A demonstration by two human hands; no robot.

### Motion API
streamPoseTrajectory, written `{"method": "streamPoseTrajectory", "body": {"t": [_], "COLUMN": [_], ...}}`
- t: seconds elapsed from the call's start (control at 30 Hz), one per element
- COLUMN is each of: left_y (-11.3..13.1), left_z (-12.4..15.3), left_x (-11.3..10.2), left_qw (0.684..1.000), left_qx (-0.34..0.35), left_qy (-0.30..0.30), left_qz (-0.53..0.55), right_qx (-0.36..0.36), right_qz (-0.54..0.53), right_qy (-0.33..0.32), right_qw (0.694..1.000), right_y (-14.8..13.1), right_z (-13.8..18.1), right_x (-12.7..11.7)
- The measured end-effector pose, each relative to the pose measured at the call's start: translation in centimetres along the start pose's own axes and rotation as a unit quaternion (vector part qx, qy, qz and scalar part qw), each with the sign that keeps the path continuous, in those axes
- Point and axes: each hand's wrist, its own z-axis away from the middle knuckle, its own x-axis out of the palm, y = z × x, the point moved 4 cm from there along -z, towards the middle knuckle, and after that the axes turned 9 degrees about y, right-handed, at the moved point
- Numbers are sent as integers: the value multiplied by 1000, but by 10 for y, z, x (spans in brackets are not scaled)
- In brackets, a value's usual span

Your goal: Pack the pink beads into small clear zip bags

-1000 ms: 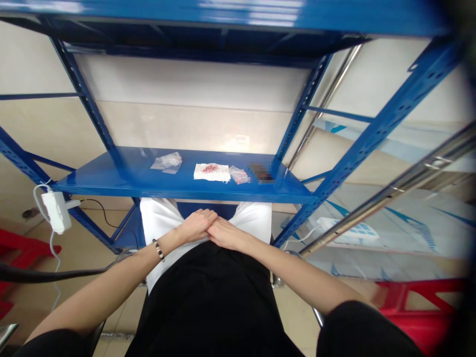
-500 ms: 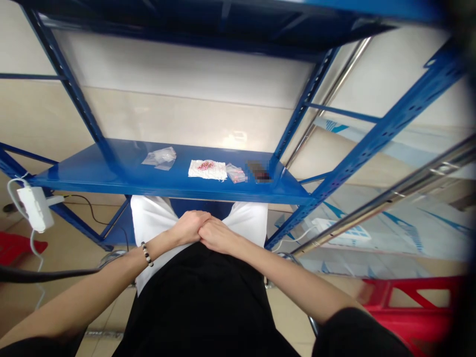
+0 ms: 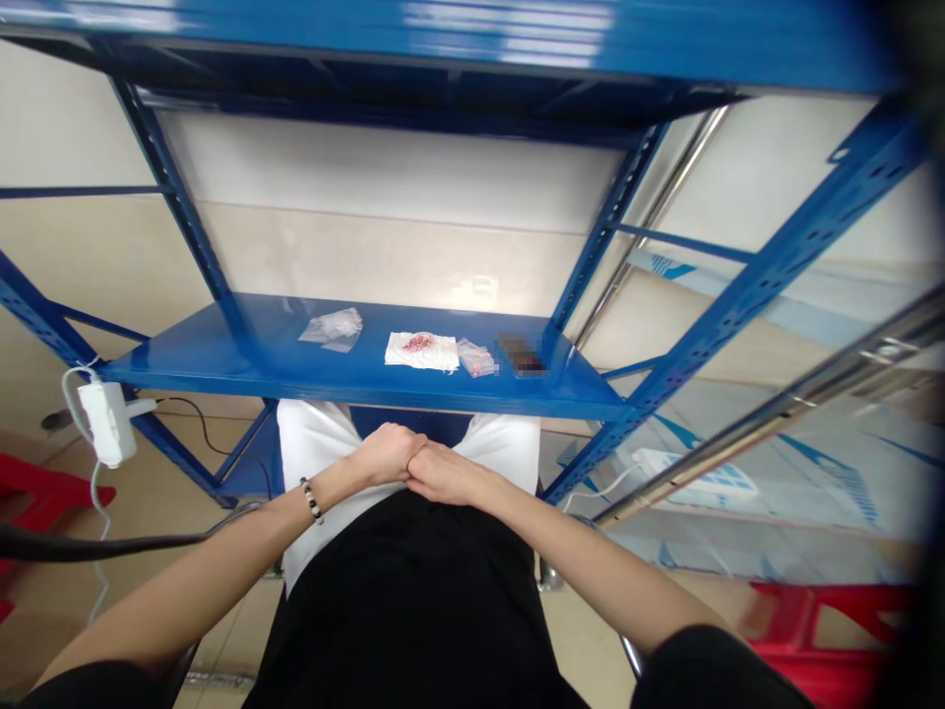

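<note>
My left hand (image 3: 388,451) and my right hand (image 3: 443,473) rest together on my lap, below the front edge of a blue metal shelf (image 3: 221,359). The left hand's fingers are curled and lie over the right hand's fingers, which lie fairly flat. Neither hand holds anything that I can see. A beaded bracelet (image 3: 312,500) is on my left wrist. On the shelf lie a white paper with small pink pieces (image 3: 421,350), a small clear bag with pink pieces (image 3: 476,358), empty clear bags (image 3: 332,328) and a dark flat object (image 3: 521,355).
Blue rack uprights (image 3: 760,271) and a top shelf (image 3: 443,30) frame the view. A white power adapter (image 3: 103,421) hangs on a cable at the left. Red stools (image 3: 827,615) stand low on both sides. A steel rail (image 3: 775,418) slants at the right.
Only the view has shifted, down and then back up. My hands stay clasped on my lap and the things on the shelf have not moved.
</note>
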Motion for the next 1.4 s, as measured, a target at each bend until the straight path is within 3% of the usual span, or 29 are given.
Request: {"method": "streamPoseTrajectory", "body": {"t": [0.17, 0.4, 0.6, 0.77, 0.97, 1.23, 1.4], "left_y": [2, -22, -21, -5, 0, 12, 1], "left_z": [7, -7, 2, 11, 4, 14, 6], "left_x": [-11, -17, -25, -15, -10, -5, -1], "left_qw": [997, 996, 995, 997, 996, 994, 995], "left_qx": [25, 17, 17, 25, 44, 52, 56], "left_qy": [71, 79, 91, 76, 76, 66, 68], "left_qz": [32, 31, 32, 20, 13, 65, 44], "right_qx": [-11, -10, -8, 8, 21, 4, -3], "right_qz": [54, 89, 98, 108, 113, 91, 96], "right_qy": [8, 49, 74, 34, -13, -9, -10], "right_qw": [998, 995, 992, 994, 993, 996, 995], "right_y": [-4, 10, 0, -15, -6, -17, -12], "right_z": [1, -8, -5, 4, -1, 6, 4], "right_x": [-6, -14, -17, -9, 1, 2, -6]}}
